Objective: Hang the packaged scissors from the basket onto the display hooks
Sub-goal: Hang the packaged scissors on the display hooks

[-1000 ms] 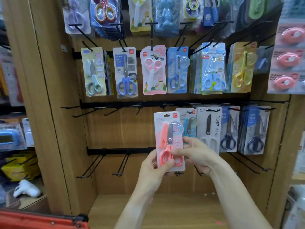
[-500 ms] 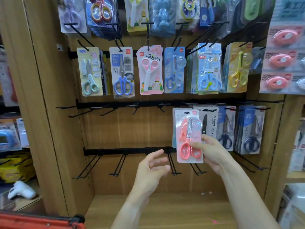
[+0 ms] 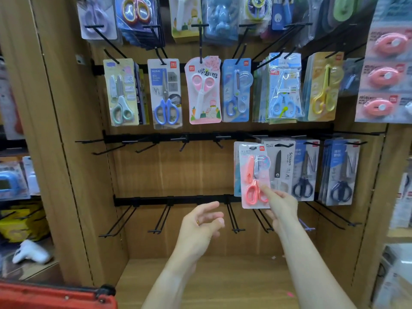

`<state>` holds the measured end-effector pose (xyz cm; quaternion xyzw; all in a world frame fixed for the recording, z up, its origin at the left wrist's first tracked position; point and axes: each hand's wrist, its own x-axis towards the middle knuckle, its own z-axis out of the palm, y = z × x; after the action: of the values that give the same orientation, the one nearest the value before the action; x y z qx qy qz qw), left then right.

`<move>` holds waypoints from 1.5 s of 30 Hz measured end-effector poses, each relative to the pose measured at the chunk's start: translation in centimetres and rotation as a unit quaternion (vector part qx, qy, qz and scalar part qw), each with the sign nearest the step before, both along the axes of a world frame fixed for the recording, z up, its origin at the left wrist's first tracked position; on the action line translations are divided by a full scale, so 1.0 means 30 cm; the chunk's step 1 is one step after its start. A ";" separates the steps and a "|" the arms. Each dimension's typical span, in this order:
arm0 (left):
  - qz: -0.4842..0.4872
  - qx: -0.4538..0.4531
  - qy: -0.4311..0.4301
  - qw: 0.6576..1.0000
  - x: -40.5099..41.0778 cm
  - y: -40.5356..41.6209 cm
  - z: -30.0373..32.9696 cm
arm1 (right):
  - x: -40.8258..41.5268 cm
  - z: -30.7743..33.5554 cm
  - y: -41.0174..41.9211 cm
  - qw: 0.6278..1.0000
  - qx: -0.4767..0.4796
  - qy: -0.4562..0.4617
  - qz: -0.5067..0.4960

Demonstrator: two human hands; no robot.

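A pink packaged scissors (image 3: 254,175) stands upright against the middle row of the display, overlapping a blue package behind it. My right hand (image 3: 281,206) pinches its lower right corner, thumb on the front. The package's top reaches just under the middle black rail (image 3: 200,137); I cannot tell whether a hook passes through its hole. My left hand (image 3: 200,221) hovers lower and to the left, fingers loosely curled, holding nothing. The red basket (image 3: 55,295) shows only its rim at the bottom left.
Bare black hooks (image 3: 147,148) stick out along the left of the middle rail, and more bare hooks (image 3: 162,217) along the lower rail. Black scissors packages (image 3: 305,170) hang to the right. Coloured scissors fill the upper rows. A wooden shelf floor (image 3: 223,282) lies below.
My left hand let go of the pink package and dropped away. My right hand carried the package up and right to the middle row, in front of the blue package.
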<state>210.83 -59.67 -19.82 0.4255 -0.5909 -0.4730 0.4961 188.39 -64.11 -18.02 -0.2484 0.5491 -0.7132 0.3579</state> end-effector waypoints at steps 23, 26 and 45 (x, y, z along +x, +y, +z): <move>0.163 -0.063 -0.576 0.799 1.021 0.275 -0.046 | 0.842 -0.031 0.257 0.738 -0.088 0.507 0.437; 0.177 -0.012 -0.612 0.771 1.187 0.365 -0.141 | 1.007 -0.129 0.291 0.672 -0.077 0.550 0.489; 0.018 0.173 -0.689 0.703 1.415 0.288 -0.576 | 1.730 -0.771 0.229 0.387 0.217 0.761 0.473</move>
<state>253.30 -51.04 -37.11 0.7216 -0.6681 -0.1331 -0.1237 240.29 -57.24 -41.14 -0.8212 0.5220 0.2018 0.1115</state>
